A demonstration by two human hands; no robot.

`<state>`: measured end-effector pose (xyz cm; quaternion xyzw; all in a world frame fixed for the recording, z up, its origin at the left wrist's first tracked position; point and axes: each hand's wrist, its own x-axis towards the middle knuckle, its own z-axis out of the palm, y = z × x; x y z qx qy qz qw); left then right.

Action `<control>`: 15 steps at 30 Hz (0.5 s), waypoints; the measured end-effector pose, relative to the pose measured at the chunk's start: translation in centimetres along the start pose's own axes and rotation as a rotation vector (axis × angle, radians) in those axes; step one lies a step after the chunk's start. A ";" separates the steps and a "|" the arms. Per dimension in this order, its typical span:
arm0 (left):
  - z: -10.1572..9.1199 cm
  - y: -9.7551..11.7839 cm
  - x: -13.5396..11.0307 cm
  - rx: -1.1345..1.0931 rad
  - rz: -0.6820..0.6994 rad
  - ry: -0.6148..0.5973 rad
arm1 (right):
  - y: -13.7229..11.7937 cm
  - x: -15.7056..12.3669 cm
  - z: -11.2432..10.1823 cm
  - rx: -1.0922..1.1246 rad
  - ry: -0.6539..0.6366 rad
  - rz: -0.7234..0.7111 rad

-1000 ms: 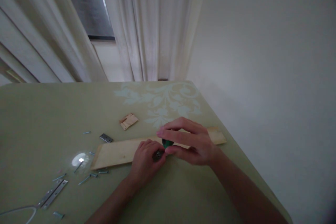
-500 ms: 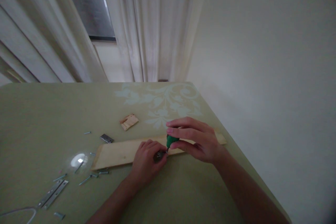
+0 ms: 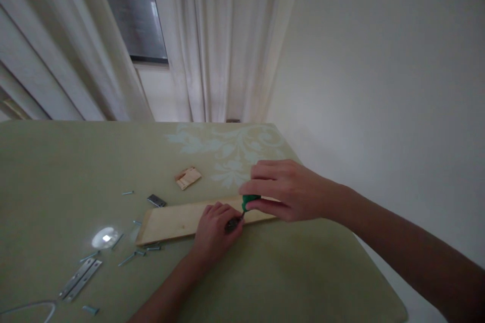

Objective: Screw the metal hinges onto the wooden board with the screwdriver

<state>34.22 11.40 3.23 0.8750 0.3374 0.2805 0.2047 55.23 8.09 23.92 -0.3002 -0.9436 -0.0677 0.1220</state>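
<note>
A short screwdriver point(image 3: 249, 202) with a green handle is pinched in the fingers of my right hand point(image 3: 284, 189). Its shaft points down to a small metal hinge point(image 3: 232, 224) at the near edge of a pale wooden board point(image 3: 170, 221). My left hand point(image 3: 216, 226) grips this hinge and presses it against the board, its thumb and fingers covering much of it. The screwdriver tip meets the hinge near my left fingertips; whether a screw sits under it is too small to tell.
Left of the board lie several screws point(image 3: 127, 259), a dark hinge point(image 3: 156, 200) and a long silver hinge point(image 3: 80, 279). A broken wood scrap point(image 3: 188, 177) rests behind the board. A white cable point(image 3: 34, 306) crosses the table's near left corner. The wall point(image 3: 397, 111) borders the right side.
My right hand has turned about the screwdriver, its wrist and forearm swinging up and outward to the right. My left hand keeps its hold on the hinge; the view has shifted slightly.
</note>
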 end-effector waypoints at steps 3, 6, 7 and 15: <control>0.1 0.1 0.1 -0.006 -0.020 -0.005 | -0.2 0.5 0.9 -0.210 -0.012 0.056; 0.0 0.2 0.1 -0.020 -0.037 -0.015 | -0.8 0.7 1.2 -0.343 -0.147 0.178; 0.0 0.3 0.1 -0.017 -0.038 -0.015 | -1.1 0.9 1.0 -0.347 -0.208 0.220; -0.1 0.3 0.0 -0.005 -0.039 -0.022 | -2.4 2.7 -1.3 -0.212 -0.500 0.345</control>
